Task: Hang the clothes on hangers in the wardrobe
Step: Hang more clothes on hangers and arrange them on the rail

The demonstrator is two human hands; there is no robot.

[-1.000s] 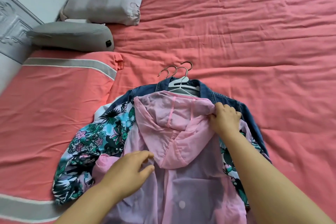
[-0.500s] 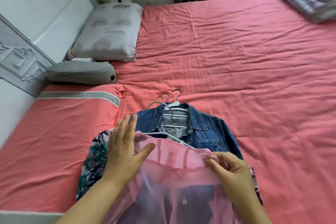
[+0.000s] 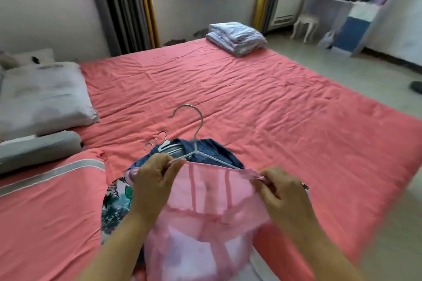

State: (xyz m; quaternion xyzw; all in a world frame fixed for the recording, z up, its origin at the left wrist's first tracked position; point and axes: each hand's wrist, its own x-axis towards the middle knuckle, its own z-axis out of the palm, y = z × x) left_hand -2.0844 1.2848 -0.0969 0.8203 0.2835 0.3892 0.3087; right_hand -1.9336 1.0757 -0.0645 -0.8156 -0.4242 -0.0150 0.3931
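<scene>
A sheer pink hooded jacket (image 3: 205, 201) hangs on a white hanger (image 3: 196, 137), lifted off the bed with its hook pointing up. My left hand (image 3: 155, 180) grips the jacket's left shoulder together with the hanger's arm. My right hand (image 3: 280, 191) pinches the right shoulder. Under it on the red bed lie a denim jacket (image 3: 205, 150) and a floral garment (image 3: 116, 203), with more hanger hooks (image 3: 157, 140) poking out at the collar.
The red bed (image 3: 262, 102) spreads ahead, with grey pillows (image 3: 43, 98) at the left and a folded quilt (image 3: 236, 37) at its far corner. Beyond stand a window, curtains, a white stool (image 3: 306, 26) and open wardrobe shelves (image 3: 365, 4) at the right.
Both hands have lifted the pink jacket on its hanger off the pile. My view has swung up and to the right, bringing in the window and the shelves.
</scene>
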